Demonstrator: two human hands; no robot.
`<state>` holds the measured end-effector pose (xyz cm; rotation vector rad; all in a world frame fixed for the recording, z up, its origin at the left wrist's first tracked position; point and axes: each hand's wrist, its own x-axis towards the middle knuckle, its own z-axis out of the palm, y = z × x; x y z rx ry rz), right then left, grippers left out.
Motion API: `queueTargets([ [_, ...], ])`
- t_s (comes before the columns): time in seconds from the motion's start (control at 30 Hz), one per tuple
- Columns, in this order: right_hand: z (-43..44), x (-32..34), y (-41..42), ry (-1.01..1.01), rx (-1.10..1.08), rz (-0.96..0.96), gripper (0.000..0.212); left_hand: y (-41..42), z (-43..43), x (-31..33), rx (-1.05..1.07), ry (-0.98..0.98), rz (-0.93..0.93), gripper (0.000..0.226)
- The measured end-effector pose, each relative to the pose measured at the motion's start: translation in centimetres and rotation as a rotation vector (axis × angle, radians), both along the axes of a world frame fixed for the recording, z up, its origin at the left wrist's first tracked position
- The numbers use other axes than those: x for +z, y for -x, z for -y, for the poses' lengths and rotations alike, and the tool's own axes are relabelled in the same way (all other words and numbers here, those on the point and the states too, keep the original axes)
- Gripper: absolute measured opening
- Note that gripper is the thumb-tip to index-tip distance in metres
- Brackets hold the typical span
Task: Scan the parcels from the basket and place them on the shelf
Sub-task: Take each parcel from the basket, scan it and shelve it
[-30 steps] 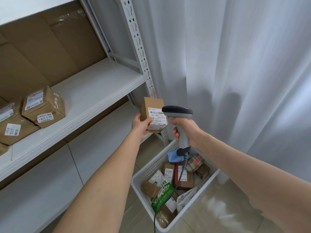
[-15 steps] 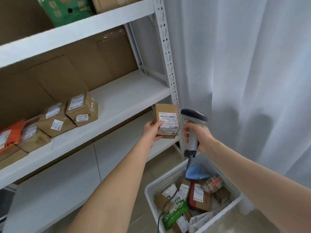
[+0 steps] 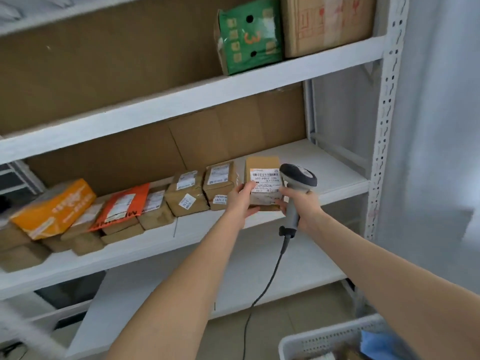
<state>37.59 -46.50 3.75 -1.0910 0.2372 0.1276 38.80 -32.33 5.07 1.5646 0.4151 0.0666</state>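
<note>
A small brown cardboard parcel with a white barcode label (image 3: 263, 185) is held by the left hand (image 3: 240, 201) just above the white metal shelf (image 3: 335, 175), beside a row of parcels already shelved (image 3: 187, 192); placement is judged nearly done, with the white plastic basket (image 3: 324, 340) not yet emptied. The grey handheld scanner (image 3: 296, 193) is clasped in the right hand (image 3: 307, 207), arms outstretched.

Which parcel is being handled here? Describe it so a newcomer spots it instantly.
On the white metal shelf unit, find the middle board's parcel row. At its right end, the left hand holds a small brown cardboard box, the only one with its white barcode label facing the camera.
</note>
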Motion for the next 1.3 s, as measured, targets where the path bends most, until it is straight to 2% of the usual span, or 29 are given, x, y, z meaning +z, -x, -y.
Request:
queueTargets([
  [0.1,-6.4,1.7,-3.9,-0.014,0.038,0.043,0.012,-3.0,-6.3,1.5,0.067,0.006,0.022,0.027],
  [0.37,-22.5,3.5,-12.2,-0.017,0.144,0.056,0.014,-9.6,-22.1,2.3,0.209,-0.055,0.048,0.053],
  [0.43,-25.2,3.7,-13.8,-0.003,0.171,0.033,0.02,-11.1,-24.8,2.2,0.232,-0.06,0.054,0.053],
  [0.57,-28.9,3.3,-15.9,0.061,0.215,0.012,0.017,-13.1,-28.5,1.4,0.248,-0.133,0.044,0.044],
  [0.8,-30.9,1.6,-17.3,0.068,0.199,-0.028,0.019,-14.1,-29.7,0.4,0.225,-0.274,0.075,0.038],
  [0.9,-30.7,1.6,-17.3,0.062,0.216,-0.031,0.035,-14.3,-29.5,0.4,0.209,-0.333,0.038,0.041],
  [0.97,-30.1,1.4,-16.9,0.044,0.194,-0.032,0.04,-14.2,-29.0,0.6,0.265,-0.412,0.008,0.051],
  [1.03,-29.0,1.2,-16.0,0.016,0.158,-0.056,0.035,-13.6,-28.2,1.0,0.385,-0.556,0.079,0.053],
  [1.1,-27.3,0.9,-15.0,0.006,0.129,-0.067,0.027,-12.8,-26.7,1.4,0.445,-0.69,0.271,0.043],
  [1.2,-23.5,0.1,-12.7,0.027,0.077,-0.047,0.018,-11.8,-22.8,1.0,0.278,-0.632,0.466,0.027],
  [1.3,-19.3,-1.1,-9.9,0.007,0.025,-0.048,0.021,-10.9,-17.5,-0.9,0.048,-0.526,0.429,0.019],
])
